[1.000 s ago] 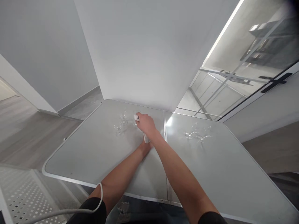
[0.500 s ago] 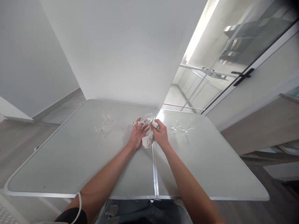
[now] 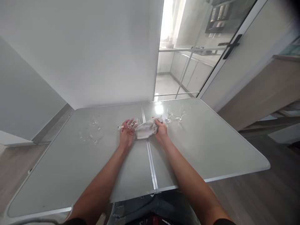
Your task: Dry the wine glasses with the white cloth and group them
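Observation:
My left hand (image 3: 126, 137) is closed around a clear stemmed wine glass (image 3: 133, 124). The glass lies on its side in the grip, with its rim to the right and its foot to the left. In my right hand (image 3: 161, 132) is a light-coloured cloth (image 3: 145, 129), pinched at its right end. The cloth's left edge hangs beside the rim of the glass; whether they touch I cannot tell. Both hands are above the middle of the grey table (image 3: 122, 175).
Two stemmed glasses, a nearer-left one (image 3: 168, 118) and another (image 3: 180, 117), stand upright right of my hands. More clear glassware (image 3: 91, 134), hard to make out, is on the left. A wall (image 3: 105, 56) and a glass door (image 3: 182, 62) lie beyond.
My hands have moved apart, the left one shifting left with the glass. The cloth, bunched and hanging down before, now stretches out between the hands. My view has turned.

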`<state>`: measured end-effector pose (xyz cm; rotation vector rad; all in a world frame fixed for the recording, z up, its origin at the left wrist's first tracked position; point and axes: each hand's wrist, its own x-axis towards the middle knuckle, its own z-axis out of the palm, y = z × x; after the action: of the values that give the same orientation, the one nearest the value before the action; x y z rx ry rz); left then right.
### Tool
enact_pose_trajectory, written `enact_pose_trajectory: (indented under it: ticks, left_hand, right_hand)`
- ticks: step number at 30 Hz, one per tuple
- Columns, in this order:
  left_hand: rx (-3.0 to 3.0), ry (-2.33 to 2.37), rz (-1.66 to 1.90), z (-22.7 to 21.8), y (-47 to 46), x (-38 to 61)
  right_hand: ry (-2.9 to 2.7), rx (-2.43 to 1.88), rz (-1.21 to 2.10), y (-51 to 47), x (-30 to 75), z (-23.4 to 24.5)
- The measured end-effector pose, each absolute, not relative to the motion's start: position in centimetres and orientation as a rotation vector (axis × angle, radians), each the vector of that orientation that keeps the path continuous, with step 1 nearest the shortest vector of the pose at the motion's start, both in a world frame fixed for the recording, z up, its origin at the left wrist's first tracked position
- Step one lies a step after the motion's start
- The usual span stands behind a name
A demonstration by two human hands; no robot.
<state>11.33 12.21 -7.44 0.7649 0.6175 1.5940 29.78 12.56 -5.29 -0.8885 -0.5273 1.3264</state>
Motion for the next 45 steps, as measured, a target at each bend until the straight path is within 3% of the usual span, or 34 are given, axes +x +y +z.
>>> enact_pose_trajectory:
  ticks: [12,21,29,38,45]
  left_hand:
    - [1.004,0.781,1.687,-6.7,11.2,12.7]
    - [1.047,0.905,1.650,-6.8,10.9,12.8]
    - [1.054,0.961,1.597,-7.2,11.1,12.7]
    - [0.922,0.656,1.534,-6.8,11.5,12.2]
    - [0.894,0.661,1.522,-7.0,11.7,12.2]
  right_hand:
    - [-0.453,-0.818,1.351,12.7,29.3,-5.4]
    - [-1.209,-0.687,1.419,9.9,29.2,-4.6]
    - [-1.682,-0.764,1.137,9.8,29.0,-5.5]
    - [-0.995,-0.585,1.703,10.0,29.0,-4.2]
    - [-0.868,-0.589,1.736,10.4,28.7,-4.3]
